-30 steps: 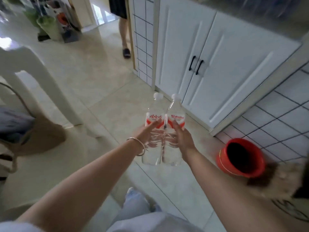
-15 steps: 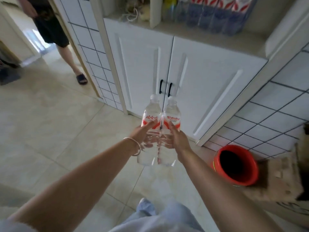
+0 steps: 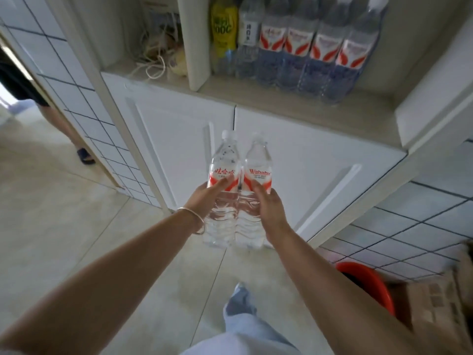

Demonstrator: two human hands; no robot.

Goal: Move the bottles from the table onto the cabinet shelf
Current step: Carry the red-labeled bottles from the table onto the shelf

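so i'm holding two clear water bottles upright in the air in front of the closed white cabinet doors (image 3: 294, 160), below the cabinet shelf (image 3: 294, 108). their long axes run vertical, caps up toward the shelf, bases down toward the floor (image 3: 51, 226), and they lean very slightly away from me. the left bottle (image 3: 222, 160) and the right bottle (image 3: 257, 160) are pressed side by side, touching along their lengths, red-and-white labels facing me.

my left hand (image 3: 207, 198) wraps the outer side of the left bottle, fingers (image 3: 221, 184) laid close together across the label's lower edge, a thin bangle (image 3: 197, 219) at the wrist. my right hand (image 3: 268, 203) mirrors it on the right bottle, fingers curled around the body just under the label. both forearms reach forward and converge, squeezing the pair together.

on the shelf stands a row of bottled water (image 3: 320, 47), with a yellow bottle (image 3: 222, 29) at its left end. a red bucket (image 3: 368, 285) sits on the floor under my right forearm.
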